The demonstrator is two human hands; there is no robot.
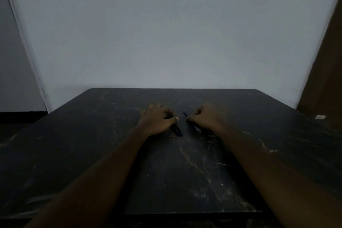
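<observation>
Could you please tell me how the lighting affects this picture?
Head view: dim and underexposed; the dark pen in the left hand and blue pen in the right hand barely stand out from the black table; edges of the wall bow.

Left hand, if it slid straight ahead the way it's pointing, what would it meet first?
Probably only bare table until the wall; the blue pen lies close beside that line, though depth is unclear.
</observation>
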